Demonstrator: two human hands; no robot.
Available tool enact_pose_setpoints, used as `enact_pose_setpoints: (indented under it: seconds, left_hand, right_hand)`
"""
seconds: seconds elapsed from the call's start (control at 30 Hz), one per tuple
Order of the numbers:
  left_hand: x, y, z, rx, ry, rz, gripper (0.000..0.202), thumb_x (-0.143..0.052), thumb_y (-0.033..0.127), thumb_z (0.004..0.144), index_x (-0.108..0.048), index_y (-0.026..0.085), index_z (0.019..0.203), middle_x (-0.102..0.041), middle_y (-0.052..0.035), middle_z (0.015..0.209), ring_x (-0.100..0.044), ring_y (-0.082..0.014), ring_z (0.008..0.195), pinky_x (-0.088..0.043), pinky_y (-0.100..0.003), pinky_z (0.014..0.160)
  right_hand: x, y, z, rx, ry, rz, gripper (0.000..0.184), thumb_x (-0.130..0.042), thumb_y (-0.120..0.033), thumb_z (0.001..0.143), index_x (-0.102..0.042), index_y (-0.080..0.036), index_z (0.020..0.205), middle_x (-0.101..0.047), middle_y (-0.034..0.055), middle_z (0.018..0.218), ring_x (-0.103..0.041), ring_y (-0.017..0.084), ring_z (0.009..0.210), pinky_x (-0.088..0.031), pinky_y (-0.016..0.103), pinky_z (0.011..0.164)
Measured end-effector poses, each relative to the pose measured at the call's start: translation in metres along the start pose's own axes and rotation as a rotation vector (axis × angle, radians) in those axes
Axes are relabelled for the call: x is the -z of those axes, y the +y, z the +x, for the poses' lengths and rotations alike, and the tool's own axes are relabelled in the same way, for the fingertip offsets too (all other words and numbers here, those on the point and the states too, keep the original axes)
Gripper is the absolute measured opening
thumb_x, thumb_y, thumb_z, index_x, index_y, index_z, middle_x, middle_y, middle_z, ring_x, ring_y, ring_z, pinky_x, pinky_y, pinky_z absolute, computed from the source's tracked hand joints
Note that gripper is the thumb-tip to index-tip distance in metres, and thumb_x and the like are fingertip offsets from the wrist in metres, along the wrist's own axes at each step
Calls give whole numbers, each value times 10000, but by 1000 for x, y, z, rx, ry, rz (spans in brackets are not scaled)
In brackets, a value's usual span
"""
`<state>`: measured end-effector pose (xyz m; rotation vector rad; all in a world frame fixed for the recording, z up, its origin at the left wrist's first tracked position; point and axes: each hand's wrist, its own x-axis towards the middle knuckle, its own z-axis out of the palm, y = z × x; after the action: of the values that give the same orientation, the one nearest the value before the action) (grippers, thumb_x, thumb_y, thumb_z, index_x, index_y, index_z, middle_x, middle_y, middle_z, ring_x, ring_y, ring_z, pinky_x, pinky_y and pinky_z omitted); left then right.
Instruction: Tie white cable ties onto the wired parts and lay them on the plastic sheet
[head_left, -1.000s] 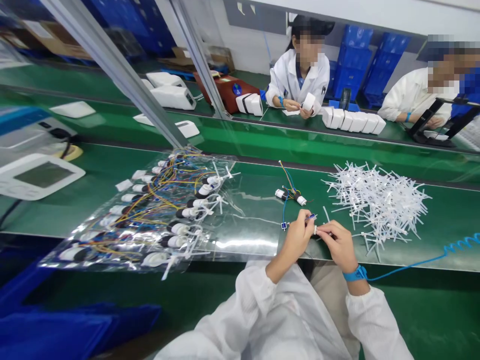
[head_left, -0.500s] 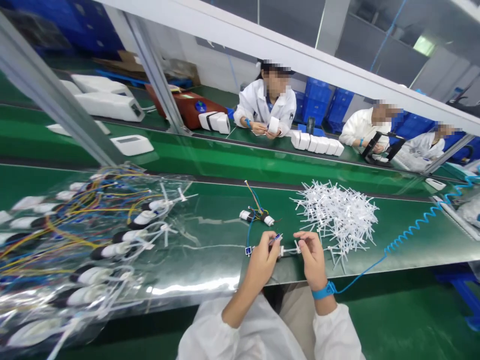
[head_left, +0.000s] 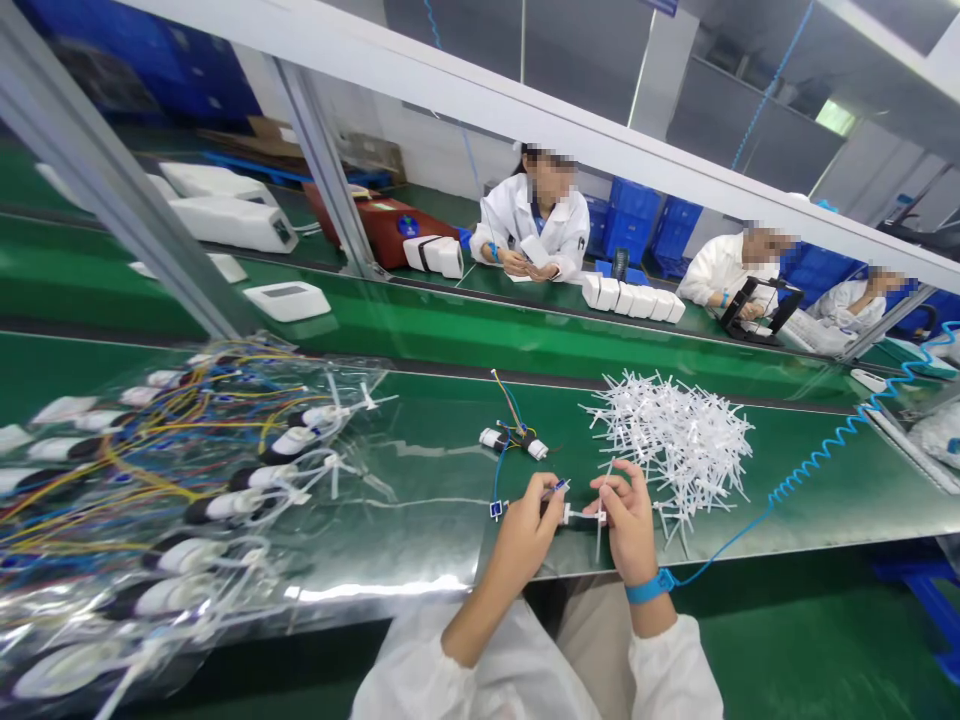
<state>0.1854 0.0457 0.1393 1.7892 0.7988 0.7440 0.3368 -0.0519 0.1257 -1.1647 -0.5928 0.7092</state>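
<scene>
My left hand (head_left: 529, 522) pinches a small black-and-white part with a blue wire (head_left: 495, 480) trailing to a little connector. My right hand (head_left: 628, 520) grips a white plastic T-shaped tube piece (head_left: 592, 517) and presses it against that part. Both hands hover just above the green bench (head_left: 450, 470) near its front edge. Just beyond them lie two more small wired parts (head_left: 514, 440). A heap of white T-pieces (head_left: 679, 435) sits to the right of my hands. A blue wrist strap (head_left: 649, 586) circles my right wrist.
A clear plastic sheet (head_left: 165, 490) at left carries several finished wired parts with yellow and blue leads. A coiled blue cord (head_left: 817, 460) runs off to the right. Across a green conveyor (head_left: 465, 325), people in white coats handle white boxes (head_left: 634, 298). Metal frame posts (head_left: 120, 200) rise at left.
The view swung up and to the right. My right hand now holds a white T-piece against the part in my left hand; both hands stayed together.
</scene>
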Motion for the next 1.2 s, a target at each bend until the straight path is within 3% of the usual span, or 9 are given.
enact_pose_setpoints:
  seconds: [0.1, 0.27, 0.47, 0.67, 0.83, 1.0, 1.2]
  left_hand:
    - [1, 1, 0, 9, 23, -48, 344, -449, 536, 1066, -604, 231, 1098, -698, -1, 771, -667, -221, 659, -469, -306, 658]
    - [2, 3, -1, 3, 39, -68, 283, -507, 487, 1043, -625, 231, 1075, -679, 18, 727, -628, -202, 620, -446, -288, 634]
    - [2, 8, -3, -21, -3, -100, 164, -575, 368, 1011, -650, 234, 1071, -818, -25, 902, -749, -206, 793, -529, -288, 753]
    - [2, 11, -4, 0, -6, -74, 177, -604, 340, 989, -684, 247, 1117, -836, -32, 1022, -791, -211, 911, -562, -290, 834]
    - [3, 12, -4, 19, -4, -137, 195, -632, 320, 985, -716, 257, 1149, -835, -43, 1162, -801, -245, 1146, -582, -310, 952]
    - [3, 10, -2, 17, 2, -163, 233, -637, 316, 985, -725, 248, 1190, -829, -46, 1185, -795, -239, 1141, -587, -313, 975]
    - [4, 12, -3, -6, 1, -153, 240, -635, 279, 978, -756, 242, 1182, -824, -44, 1175, -781, -232, 1111, -580, -320, 1018]
  right_hand:
    - [2, 1, 1, -65, -23, -4, 522, -886, -528, 905, -606, -262, 1257, -783, 38, 1007, -737, 185, 616, -461, 262, 479]
    - [3, 1, 2, -110, -21, -31, 522, -904, -586, 869, -611, -257, 1150, -804, 51, 989, -698, 168, 544, -422, 242, 418]
    - [4, -8, 2, -116, -51, -98, 610, -893, -561, 890, -598, -264, 1334, -834, 54, 1012, -690, 162, 546, -477, 254, 459]
    - [9, -8, 4, -123, -110, -177, 435, -865, -510, 924, -750, -220, 1227, -830, 109, 1109, -695, 163, 622, -276, 212, 376]
    - [9, -9, 4, -134, -119, -213, 398, -884, -484, 916, -809, -216, 1201, -805, 75, 964, -633, 143, 598, -304, 217, 398]
    - [9, -10, 3, -114, -136, -286, 351, -847, -522, 951, -821, -204, 1097, -719, 24, 730, -561, 144, 558, -352, 244, 447]
    - [8, -12, 3, -57, -178, -376, 348, -802, -538, 979, -806, -214, 1103, -706, 15, 704, -596, 174, 591, -423, 276, 506]
